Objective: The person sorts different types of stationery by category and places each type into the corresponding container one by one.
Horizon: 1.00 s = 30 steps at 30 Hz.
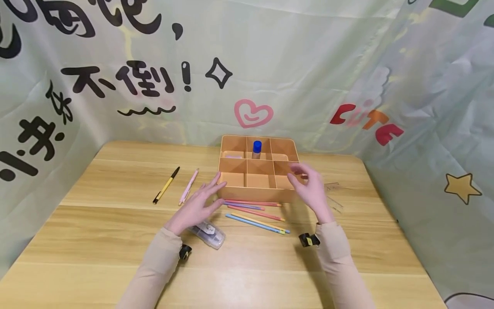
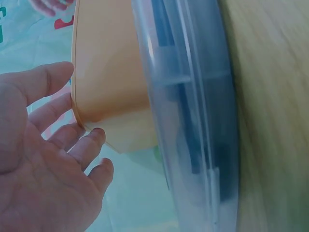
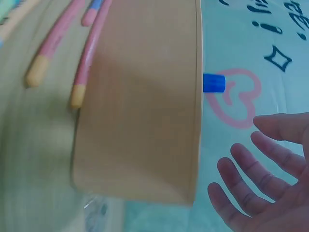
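A tan compartment box (image 1: 252, 194) stands toward the back of the table. Upright in its back middle compartment is what looks like a glue stick with a blue cap (image 1: 257, 147); a flat pale purple item (image 1: 233, 156) lies in the back left one. My left hand (image 1: 194, 209) has its fingers spread at the box's front left corner, its fingertips seeming to touch the rim in the left wrist view. Beneath that hand lies a clear plastic case (image 1: 216, 238). Over the box's right side hovers my right hand (image 1: 311, 189), fingers loosely bent, holding nothing.
Several colored pencils (image 1: 256, 219) lie in front of the box. To the left are a yellow and black pen (image 1: 167, 185) and a pink pen (image 1: 189, 187). Transparent rulers (image 1: 335, 201) lie right of the box. A printed cloth (image 1: 308, 64) hangs behind the table.
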Motion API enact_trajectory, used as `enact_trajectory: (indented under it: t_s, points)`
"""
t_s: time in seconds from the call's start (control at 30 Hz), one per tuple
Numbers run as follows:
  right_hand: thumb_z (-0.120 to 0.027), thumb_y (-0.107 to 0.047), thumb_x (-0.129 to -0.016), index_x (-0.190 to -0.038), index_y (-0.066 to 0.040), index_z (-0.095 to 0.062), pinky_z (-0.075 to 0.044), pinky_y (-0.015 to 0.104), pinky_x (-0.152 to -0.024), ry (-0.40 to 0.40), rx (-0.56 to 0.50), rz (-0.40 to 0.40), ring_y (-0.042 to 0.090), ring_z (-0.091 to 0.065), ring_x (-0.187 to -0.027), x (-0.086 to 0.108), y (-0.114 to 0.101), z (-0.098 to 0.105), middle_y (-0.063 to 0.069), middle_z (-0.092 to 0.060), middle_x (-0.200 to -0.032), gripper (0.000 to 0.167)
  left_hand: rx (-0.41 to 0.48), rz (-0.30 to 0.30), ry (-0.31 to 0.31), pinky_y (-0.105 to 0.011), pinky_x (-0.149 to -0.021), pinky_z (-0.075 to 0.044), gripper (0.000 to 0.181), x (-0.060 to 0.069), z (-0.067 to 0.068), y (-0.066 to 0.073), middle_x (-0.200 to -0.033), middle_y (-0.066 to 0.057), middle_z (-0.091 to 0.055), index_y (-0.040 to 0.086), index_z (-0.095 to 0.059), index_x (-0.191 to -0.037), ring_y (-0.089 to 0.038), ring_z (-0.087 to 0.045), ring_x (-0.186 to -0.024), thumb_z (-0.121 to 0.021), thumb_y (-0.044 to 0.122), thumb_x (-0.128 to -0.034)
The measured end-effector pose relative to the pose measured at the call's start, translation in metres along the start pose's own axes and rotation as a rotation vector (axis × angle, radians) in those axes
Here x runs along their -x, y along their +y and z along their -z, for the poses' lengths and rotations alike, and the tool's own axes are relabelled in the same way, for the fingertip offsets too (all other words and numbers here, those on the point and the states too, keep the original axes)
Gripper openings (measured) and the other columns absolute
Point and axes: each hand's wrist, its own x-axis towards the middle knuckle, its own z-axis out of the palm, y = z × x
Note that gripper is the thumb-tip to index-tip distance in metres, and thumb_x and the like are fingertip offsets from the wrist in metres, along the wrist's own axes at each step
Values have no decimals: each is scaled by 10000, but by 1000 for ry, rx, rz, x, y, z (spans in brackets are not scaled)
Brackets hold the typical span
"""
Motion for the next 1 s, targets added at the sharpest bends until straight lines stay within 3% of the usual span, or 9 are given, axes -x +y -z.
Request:
enact_trajectory:
  t_s: [0.23, 0.43, 0.57, 0.7, 0.83, 1.0]
  points:
    - [-698, -23, -914, -1098, 43, -711, -568, 453, -846, 123, 25, 23, 370, -674, -1001, 24, 18, 8, 233, -728, -1093, 196, 5, -19, -11, -595, -1272, -124, 564, -1, 1, -2, -1698, -146, -125, 66, -403, -1531, -382, -273, -1522, -593, 214, -1020]
    - [-683, -2, -923, -1111, 54, -707, -500, 179, -865, 171, -55, -41, 275, -635, -997, 38, 29, 9, 217, -721, -1107, 197, -11, -16, -16, -604, -1266, -130, 584, 0, 1, -3, -1701, -139, -119, 82, -383, -1543, -424, -246, -1524, -596, 221, -1017]
    - [-686, 29, -907, -1104, 53, -714, -468, 71, -860, 200, -81, -68, 187, -617, -986, 42, 33, 8, 221, -723, -1104, 201, -22, -12, -8, -599, -1266, -141, 591, 1, 1, -3, -1701, -128, -135, 95, -383, -1546, -435, -236, -1527, -604, 218, -1012]
    - [-699, 36, -894, -1099, 43, -721, -467, 53, -848, 208, -97, -74, 176, -613, -984, 43, 33, 8, 223, -722, -1102, 206, -22, -23, -1, -609, -1261, -149, 594, 1, 1, -3, -1700, -131, -140, 90, -382, -1545, -438, -236, -1527, -608, 205, -1008]
    - [-690, 28, -905, -1107, 42, -719, -508, 110, -858, 199, -77, -83, 215, -625, -993, 45, 35, 9, 221, -723, -1105, 205, -8, -25, -3, -647, -1234, -186, 596, 2, 4, -2, -1702, -124, -143, 113, -374, -1554, -446, -229, -1528, -600, 234, -1015]
    - [-676, -2, -923, -1123, 45, -709, -529, 168, -877, 176, -42, -91, 315, -635, -1018, 47, 37, 9, 207, -723, -1120, 208, 0, -37, 36, -674, -1244, -118, 597, 4, 15, -4, -1678, -139, -242, 105, -431, -1522, -421, -109, -1568, -658, 219, -982]
